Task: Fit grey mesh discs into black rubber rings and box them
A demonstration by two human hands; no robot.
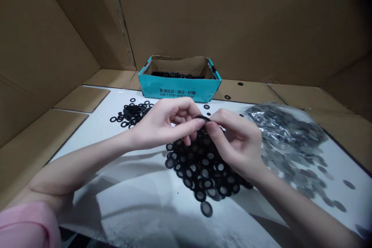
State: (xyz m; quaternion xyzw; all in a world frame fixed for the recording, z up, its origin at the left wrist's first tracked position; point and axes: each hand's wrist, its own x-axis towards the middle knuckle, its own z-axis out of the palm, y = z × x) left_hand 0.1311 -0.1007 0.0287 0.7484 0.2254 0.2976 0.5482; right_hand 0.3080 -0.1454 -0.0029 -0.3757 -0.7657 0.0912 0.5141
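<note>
Two hands pinch one thin black ring above a dark pile

The left hand [174, 122] and the right hand [240, 139] meet above the bench [122, 197], and both have a narrow grip on the same thin, round, black ring [203, 117]. On each hand the thumb presses near the edge of it, close to the index finger. The other fingers of the left hand are curled loosely, with some space inside the palm.

Of the ring, only a dark upper arc is well seen; the thumbs cover the lower part (so I cannot tell if its centre is open or filled). The fingertips behind it are also hidden, and the right hand covers part of the large pile of black-rimmed discs with pale centres [205, 172], which lies below the hands.

To the left, behind the left forearm, is a smaller heap of loose black rings [132, 112]. At the back stands an open turquoise cardboard box [180, 85] with black rings inside; its lower print is partly cut by the left hand. On the right lies a crumpled clear plastic bag [285, 124], its contents hard to make out under the shine, with flat grey translucent discs [302, 174] spread in front of it.
</note>
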